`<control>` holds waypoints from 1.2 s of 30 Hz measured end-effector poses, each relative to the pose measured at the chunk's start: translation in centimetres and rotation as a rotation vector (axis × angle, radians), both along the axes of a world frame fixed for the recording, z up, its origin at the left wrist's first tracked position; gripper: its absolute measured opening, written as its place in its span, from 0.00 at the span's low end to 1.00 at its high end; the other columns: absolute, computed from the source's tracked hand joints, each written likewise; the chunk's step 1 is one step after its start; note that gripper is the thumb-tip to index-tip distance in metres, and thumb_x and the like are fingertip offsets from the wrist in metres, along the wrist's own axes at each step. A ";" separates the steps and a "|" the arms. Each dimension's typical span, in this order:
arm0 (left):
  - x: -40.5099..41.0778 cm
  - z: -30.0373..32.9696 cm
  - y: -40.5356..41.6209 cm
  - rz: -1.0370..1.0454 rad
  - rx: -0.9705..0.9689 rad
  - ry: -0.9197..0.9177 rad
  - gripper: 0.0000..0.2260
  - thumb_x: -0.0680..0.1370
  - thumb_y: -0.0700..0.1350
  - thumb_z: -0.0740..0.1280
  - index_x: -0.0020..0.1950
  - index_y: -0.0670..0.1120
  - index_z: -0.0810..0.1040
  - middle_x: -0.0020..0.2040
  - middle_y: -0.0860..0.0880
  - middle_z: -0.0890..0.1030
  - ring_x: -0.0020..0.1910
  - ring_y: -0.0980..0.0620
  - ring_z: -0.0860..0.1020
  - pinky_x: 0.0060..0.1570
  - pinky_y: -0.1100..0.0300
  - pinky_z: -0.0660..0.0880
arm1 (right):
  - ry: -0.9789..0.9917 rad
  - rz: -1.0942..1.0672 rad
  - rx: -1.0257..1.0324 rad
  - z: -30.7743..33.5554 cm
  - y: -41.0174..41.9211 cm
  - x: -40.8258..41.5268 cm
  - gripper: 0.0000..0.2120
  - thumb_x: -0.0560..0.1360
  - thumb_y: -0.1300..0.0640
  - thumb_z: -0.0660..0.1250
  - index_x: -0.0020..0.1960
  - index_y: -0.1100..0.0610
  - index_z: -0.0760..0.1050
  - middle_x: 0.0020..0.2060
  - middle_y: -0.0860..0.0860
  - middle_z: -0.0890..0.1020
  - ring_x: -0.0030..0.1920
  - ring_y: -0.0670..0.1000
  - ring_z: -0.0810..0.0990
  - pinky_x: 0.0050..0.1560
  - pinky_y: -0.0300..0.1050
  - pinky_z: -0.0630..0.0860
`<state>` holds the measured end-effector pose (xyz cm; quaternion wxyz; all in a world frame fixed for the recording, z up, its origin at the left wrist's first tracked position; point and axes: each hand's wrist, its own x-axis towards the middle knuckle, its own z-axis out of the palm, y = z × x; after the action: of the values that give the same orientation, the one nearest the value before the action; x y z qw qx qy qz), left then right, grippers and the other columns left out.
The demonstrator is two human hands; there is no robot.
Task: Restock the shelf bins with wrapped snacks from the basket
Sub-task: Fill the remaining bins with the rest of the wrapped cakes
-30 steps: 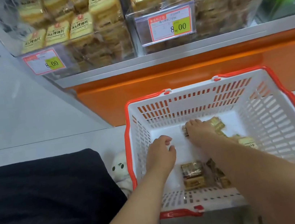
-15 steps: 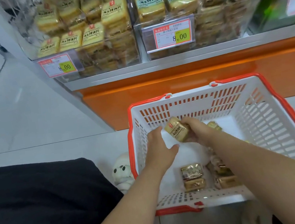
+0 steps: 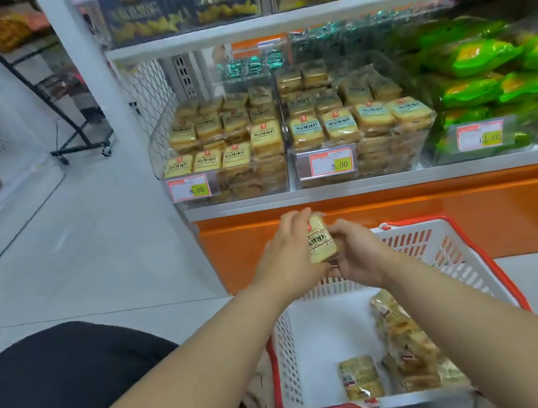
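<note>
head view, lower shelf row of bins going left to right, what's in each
Clear bin of yellow snack packs → second clear bin of the same packs with pale blue labels → bin of green bags.

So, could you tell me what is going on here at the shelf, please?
A person is restocking snack bins from a basket. Both hands, the left hand and the right hand, hold one wrapped snack above the white basket with the red rim, below the clear shelf bins that hold similar yellow packs. A few more wrapped snacks lie in the basket, mostly along its right side.
</note>
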<state>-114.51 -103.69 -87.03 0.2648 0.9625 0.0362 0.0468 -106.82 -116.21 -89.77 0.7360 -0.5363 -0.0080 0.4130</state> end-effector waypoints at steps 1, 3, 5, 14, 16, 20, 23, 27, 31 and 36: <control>0.2 1.6 0.6 -0.022 0.019 0.005 0.39 0.70 0.46 0.74 0.76 0.51 0.58 0.71 0.51 0.61 0.66 0.46 0.71 0.59 0.55 0.69 | -0.042 -0.016 -0.012 1.1 0.6 -0.1 0.16 0.80 0.54 0.53 0.54 0.59 0.77 0.42 0.56 0.84 0.40 0.52 0.81 0.42 0.48 0.76; 0.7 4.6 2.1 -0.047 0.024 0.023 0.38 0.70 0.44 0.74 0.76 0.49 0.58 0.70 0.49 0.62 0.65 0.47 0.71 0.59 0.57 0.69 | -0.270 -0.084 -0.160 3.0 1.7 -0.3 0.15 0.80 0.51 0.57 0.56 0.58 0.77 0.49 0.56 0.84 0.48 0.53 0.82 0.52 0.54 0.79; 1.3 7.3 3.8 -0.047 0.020 0.025 0.39 0.71 0.44 0.75 0.76 0.48 0.57 0.70 0.49 0.62 0.64 0.48 0.71 0.60 0.56 0.71 | -0.622 -0.240 -0.354 5.2 2.5 -0.7 0.12 0.79 0.51 0.61 0.59 0.54 0.75 0.52 0.52 0.80 0.51 0.50 0.80 0.53 0.47 0.78; 5.0 12.2 12.5 0.140 0.068 0.045 0.39 0.72 0.42 0.73 0.78 0.46 0.57 0.73 0.45 0.60 0.59 0.46 0.72 0.47 0.60 0.73 | -1.416 -0.025 -0.778 10.9 6.0 1.0 0.19 0.80 0.52 0.61 0.70 0.52 0.70 0.66 0.48 0.74 0.66 0.49 0.72 0.63 0.44 0.69; 6.3 12.1 13.4 0.161 0.107 0.067 0.37 0.73 0.42 0.72 0.77 0.45 0.58 0.74 0.44 0.59 0.63 0.44 0.71 0.54 0.55 0.74 | -1.605 -0.005 -0.874 11.8 7.0 2.5 0.19 0.79 0.52 0.62 0.69 0.53 0.70 0.65 0.51 0.75 0.65 0.52 0.72 0.63 0.48 0.69; 8.6 11.6 14.6 0.191 0.112 0.097 0.34 0.74 0.41 0.70 0.77 0.43 0.60 0.74 0.46 0.58 0.67 0.43 0.70 0.63 0.53 0.72 | -1.827 0.080 -1.129 12.1 9.2 5.1 0.23 0.79 0.49 0.59 0.73 0.52 0.65 0.72 0.49 0.69 0.72 0.51 0.64 0.72 0.54 0.58; 9.7 11.1 15.0 0.194 0.062 0.092 0.29 0.76 0.38 0.67 0.77 0.46 0.64 0.74 0.49 0.59 0.66 0.47 0.71 0.62 0.56 0.73 | -1.807 0.157 -1.237 10.9 9.7 6.1 0.24 0.80 0.47 0.57 0.75 0.51 0.61 0.73 0.48 0.65 0.74 0.50 0.61 0.74 0.59 0.51; 10.2 10.5 14.8 0.197 0.039 0.045 0.27 0.78 0.35 0.64 0.77 0.49 0.65 0.74 0.51 0.61 0.68 0.49 0.69 0.56 0.64 0.66 | -1.795 0.122 -1.223 9.7 9.6 6.2 0.25 0.80 0.49 0.58 0.76 0.50 0.60 0.74 0.47 0.64 0.74 0.49 0.59 0.74 0.58 0.51; 10.2 10.2 14.3 0.193 0.047 0.003 0.29 0.77 0.32 0.63 0.77 0.50 0.65 0.75 0.50 0.62 0.71 0.48 0.67 0.63 0.60 0.68 | -1.782 0.126 -1.212 9.6 9.6 6.2 0.26 0.80 0.49 0.58 0.76 0.50 0.59 0.74 0.47 0.63 0.75 0.49 0.59 0.74 0.58 0.51; 10.1 10.0 13.9 0.143 0.021 0.011 0.30 0.76 0.31 0.62 0.76 0.51 0.66 0.74 0.51 0.63 0.69 0.48 0.69 0.66 0.57 0.69 | -1.746 0.160 -1.172 10.0 9.4 6.1 0.28 0.80 0.48 0.58 0.77 0.51 0.56 0.76 0.47 0.60 0.76 0.49 0.56 0.75 0.59 0.49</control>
<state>-104.38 -89.81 -77.05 0.2506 0.9603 0.1060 0.0610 -100.70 -106.76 -79.77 0.0711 -0.9173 -0.3695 -0.1299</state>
